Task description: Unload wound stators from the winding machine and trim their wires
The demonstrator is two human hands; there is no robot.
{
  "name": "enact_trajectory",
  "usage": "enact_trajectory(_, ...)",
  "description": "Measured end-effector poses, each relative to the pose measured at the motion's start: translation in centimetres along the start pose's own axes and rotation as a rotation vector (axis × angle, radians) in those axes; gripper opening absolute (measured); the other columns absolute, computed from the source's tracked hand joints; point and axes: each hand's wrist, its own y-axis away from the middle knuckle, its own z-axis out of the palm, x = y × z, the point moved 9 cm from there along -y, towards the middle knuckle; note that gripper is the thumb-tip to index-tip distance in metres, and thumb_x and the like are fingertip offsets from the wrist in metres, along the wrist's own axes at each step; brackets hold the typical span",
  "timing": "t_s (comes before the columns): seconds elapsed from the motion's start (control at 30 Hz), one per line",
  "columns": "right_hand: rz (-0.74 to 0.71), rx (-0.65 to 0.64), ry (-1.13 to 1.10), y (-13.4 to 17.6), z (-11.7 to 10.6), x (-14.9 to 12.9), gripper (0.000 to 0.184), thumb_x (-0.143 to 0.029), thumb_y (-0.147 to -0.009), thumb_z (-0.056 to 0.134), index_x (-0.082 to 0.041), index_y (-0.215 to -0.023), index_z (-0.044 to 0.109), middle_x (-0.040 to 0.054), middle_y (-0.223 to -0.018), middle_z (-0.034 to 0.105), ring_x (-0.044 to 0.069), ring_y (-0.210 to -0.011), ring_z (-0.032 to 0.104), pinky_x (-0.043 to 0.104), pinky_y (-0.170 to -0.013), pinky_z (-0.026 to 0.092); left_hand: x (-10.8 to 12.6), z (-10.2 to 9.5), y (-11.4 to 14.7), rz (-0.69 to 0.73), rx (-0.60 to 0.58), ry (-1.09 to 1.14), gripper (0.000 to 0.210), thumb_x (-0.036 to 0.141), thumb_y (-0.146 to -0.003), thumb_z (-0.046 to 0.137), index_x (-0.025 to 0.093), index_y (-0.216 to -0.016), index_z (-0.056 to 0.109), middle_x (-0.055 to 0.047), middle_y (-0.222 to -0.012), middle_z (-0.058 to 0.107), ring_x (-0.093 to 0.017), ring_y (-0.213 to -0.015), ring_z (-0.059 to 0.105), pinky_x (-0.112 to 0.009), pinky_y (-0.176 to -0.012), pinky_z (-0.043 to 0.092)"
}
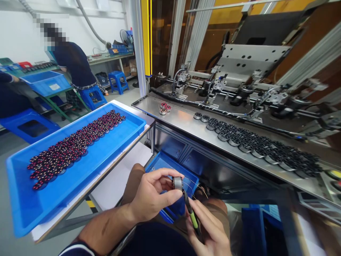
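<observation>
Left hand (153, 193) pinches metal ring (177, 183), likely to leave loose wires (196, 185) free at right. Right hand (209, 225) clamped on green-handled pliers (193, 219), angled close, apparently for access.

Tray (106, 151) left, bench (183, 117) front-right, core (177, 184) in left grip (151, 195)

No lettering is showing legibly; toward ten o'clock, a white label (54, 86) is facing outward on a blue bin (44, 86), remaining unreadable.

Left grip (154, 195) pinched; right grip (210, 227) curled, lower, just beside.
</observation>
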Motion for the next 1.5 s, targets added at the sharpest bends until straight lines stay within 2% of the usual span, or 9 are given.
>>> enact_trajectory(0.13,-0.005,-0.012,-0.032,0.7,0.1,0.5,0.045,-0.020,-0.085,0.059,-0.018,-0.130,0.061,0.0126,-0.112,0.074,0.026,-0.097,0.073,0.033,-0.085,0.061,0.1,-0.2,0.1,0.025,0.002,0.005,0.031,0.022,-0.073,0.081,0.015,-0.102,0.071,-0.010,-0.100,0.072,-0.015,-0.080,0.065,-0.025,-0.073,0.054)
enact_trajectory(0.3,0.007,-0.015,-0.081,-0.5,0.0,-0.6,0.051,-0.015,-0.082,0.056,-0.019,-0.132,0.058,0.0125,-0.114,0.072,0.027,-0.100,0.072,0.032,-0.086,0.060,1.6,0.0,0.3,0.164,-0.014,-0.051,0.021,0.028,-0.080,0.074,0.017,-0.098,0.071,-0.011,-0.104,0.072,-0.020,-0.091,0.067,-0.030,-0.080,0.054)
enact_trajectory(0.43,0.020,-0.010,-0.094,-1.2,0.0,-1.1,0.054,-0.013,-0.082,0.053,-0.020,-0.135,0.055,0.0117,-0.112,0.071,0.026,-0.096,0.072,0.031,-0.081,0.061,2.1,0.1,0.4,0.229,-0.006,-0.130,0.011,0.023,-0.085,0.068,0.018,-0.095,0.069,-0.010,-0.103,0.072,-0.022,-0.101,0.065,-0.032,-0.087,0.053)
enact_trajectory(0.57,0.016,-0.011,-0.093,-1.4,0.0,-1.2,0.055,-0.013,-0.083,0.050,-0.022,-0.137,0.052,0.0115,-0.112,0.069,0.025,-0.097,0.071,0.030,-0.079,0.062,2.2,0.1,0.5,0.268,-0.027,-0.169,0.014,0.016,-0.085,0.067,0.020,-0.099,0.069,-0.009,-0.106,0.071,-0.021,-0.104,0.064,-0.032,-0.091,0.052)
enact_trajectory(0.83,-0.016,0.017,-0.073,-1.4,-0.1,-1.2,0.058,-0.007,-0.080,0.049,-0.021,-0.135,0.054,0.0076,-0.096,0.072,0.023,-0.083,0.073,0.026,-0.067,0.061,2.9,0.3,0.8,0.325,-0.045,-0.265,0.023,0.009,-0.083,0.067,0.022,-0.101,0.069,-0.007,-0.107,0.072,-0.020,-0.105,0.064,-0.031,-0.093,0.050)
enact_trajectory(1.0,0.002,0.038,-0.046,-1.1,-0.2,-0.8,0.057,-0.007,-0.079,0.050,-0.021,-0.134,0.055,0.0093,-0.105,0.072,0.024,-0.091,0.073,0.029,-0.078,0.061,3.1,0.4,0.9,0.361,-0.059,-0.304,0.027,0.007,-0.082,0.067,0.024,-0.104,0.069,-0.007,-0.109,0.072,-0.019,-0.104,0.063,-0.030,-0.093,0.050)
enact_trajectory(1.23,0.037,0.026,-0.117,-1.9,-0.3,-1.4,0.060,-0.006,-0.077,0.047,-0.019,-0.136,0.054,0.0108,-0.112,0.070,0.023,-0.093,0.071,0.028,-0.078,0.060,3.4,0.9,1.3,0.403,-0.099,-0.344,0.029,0.006,-0.081,0.066,0.022,-0.105,0.067,-0.008,-0.109,0.071,-0.019,-0.104,0.063,-0.031,-0.092,0.050)
enact_trajectory(1.43,0.025,0.059,-0.109,-1.4,-0.5,-1.1,0.059,-0.006,-0.078,0.048,-0.020,-0.135,0.056,0.0080,-0.102,0.073,0.022,-0.088,0.073,0.025,-0.071,0.061,3.7,1.4,1.4,0.428,-0.122,-0.405,0.028,0.006,-0.080,0.067,0.021,-0.104,0.066,-0.006,-0.107,0.071,-0.018,-0.100,0.065,-0.029,-0.091,0.051)
enact_trajectory(1.5,0.049,0.057,-0.084,-1.0,-0.5,-0.5,0.056,-0.008,-0.079,0.051,-0.021,-0.133,0.059,0.0078,-0.103,0.075,0.023,-0.091,0.073,0.027,-0.075,0.062,3.6,1.3,1.4,0.432,-0.130,-0.422,0.028,0.007,-0.081,0.066,0.022,-0.104,0.065,-0.007,-0.108,0.071,-0.018,-0.101,0.065,-0.030,-0.091,0.051)
